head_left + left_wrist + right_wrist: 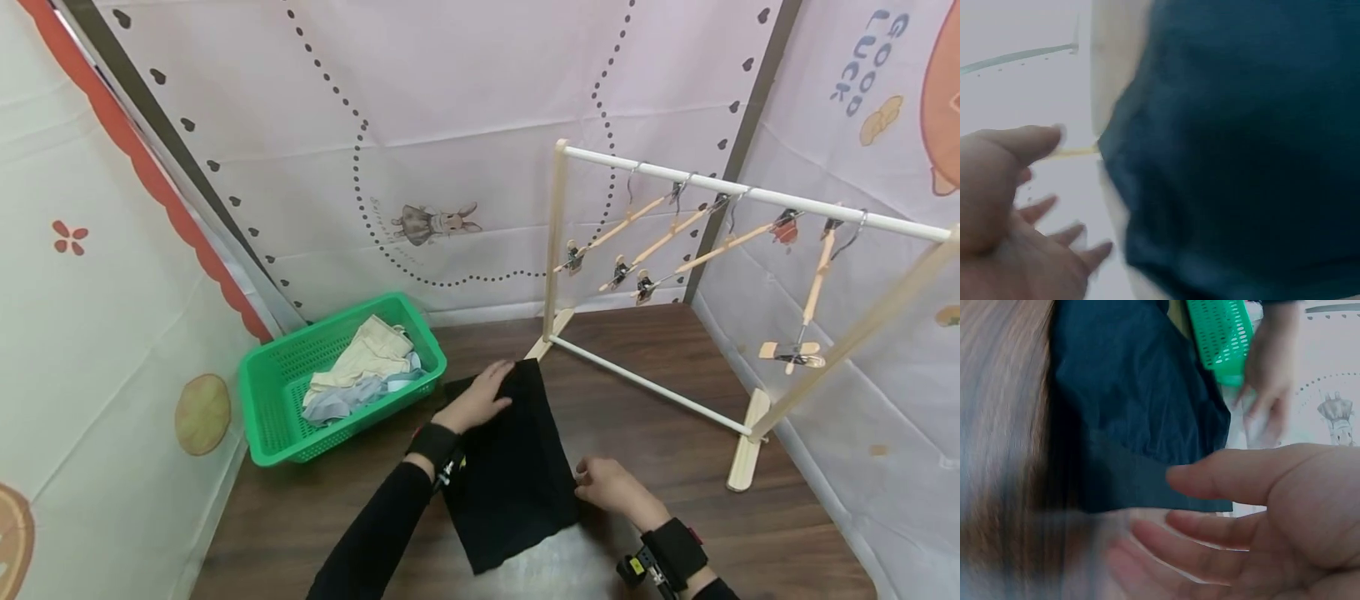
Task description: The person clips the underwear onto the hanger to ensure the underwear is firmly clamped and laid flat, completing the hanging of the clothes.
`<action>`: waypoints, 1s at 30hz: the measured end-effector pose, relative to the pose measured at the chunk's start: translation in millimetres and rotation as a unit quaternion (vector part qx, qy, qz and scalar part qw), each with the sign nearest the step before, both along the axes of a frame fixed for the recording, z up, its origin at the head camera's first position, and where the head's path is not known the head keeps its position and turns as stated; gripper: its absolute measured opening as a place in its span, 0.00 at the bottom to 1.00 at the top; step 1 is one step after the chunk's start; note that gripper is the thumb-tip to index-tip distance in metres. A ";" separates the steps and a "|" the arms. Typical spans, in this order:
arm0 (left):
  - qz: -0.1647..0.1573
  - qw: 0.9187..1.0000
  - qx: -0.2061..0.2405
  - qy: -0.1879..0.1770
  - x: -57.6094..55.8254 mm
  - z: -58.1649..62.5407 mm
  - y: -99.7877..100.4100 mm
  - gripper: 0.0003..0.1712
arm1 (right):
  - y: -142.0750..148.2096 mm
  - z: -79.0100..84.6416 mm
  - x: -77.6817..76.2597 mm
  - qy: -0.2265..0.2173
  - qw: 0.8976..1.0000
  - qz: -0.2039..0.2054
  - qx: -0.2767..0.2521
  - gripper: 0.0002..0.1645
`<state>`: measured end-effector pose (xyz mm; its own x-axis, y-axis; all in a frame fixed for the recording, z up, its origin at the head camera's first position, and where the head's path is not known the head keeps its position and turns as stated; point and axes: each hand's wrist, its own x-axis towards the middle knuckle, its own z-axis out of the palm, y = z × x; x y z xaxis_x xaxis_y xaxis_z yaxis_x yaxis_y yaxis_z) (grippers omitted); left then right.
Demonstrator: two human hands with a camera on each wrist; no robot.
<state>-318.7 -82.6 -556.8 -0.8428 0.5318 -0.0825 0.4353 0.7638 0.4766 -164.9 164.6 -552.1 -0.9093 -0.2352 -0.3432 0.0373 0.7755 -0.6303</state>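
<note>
A black garment (510, 467) lies flat on the wooden table, its kind unclear. In the right wrist view, a smooth band runs along one end of the dark cloth (1141, 406). My left hand (476, 400) is over the garment's far left part, fingers spread and apart from the cloth (1241, 150) in its wrist view. Beside the right edge is my right hand (611, 487), with loosely bent fingers. Its wrist view shows the thumb in front of the band and the fingers past the edge, with no clear pinch.
A green basket (266, 417) with cream and blue-grey clothes (367, 358) stands at the left. On the right, a rack (645, 379) bears several clip hangers (656, 242) on its white top bar. One rack foot (551, 333) is just beyond the garment.
</note>
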 end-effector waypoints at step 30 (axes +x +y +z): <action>-0.004 0.991 -0.092 -0.093 21.8 -40.9 -87.0 0.60 | -45.7 -25.6 -16.5 0.116 0.969 0.215 0.028 0.17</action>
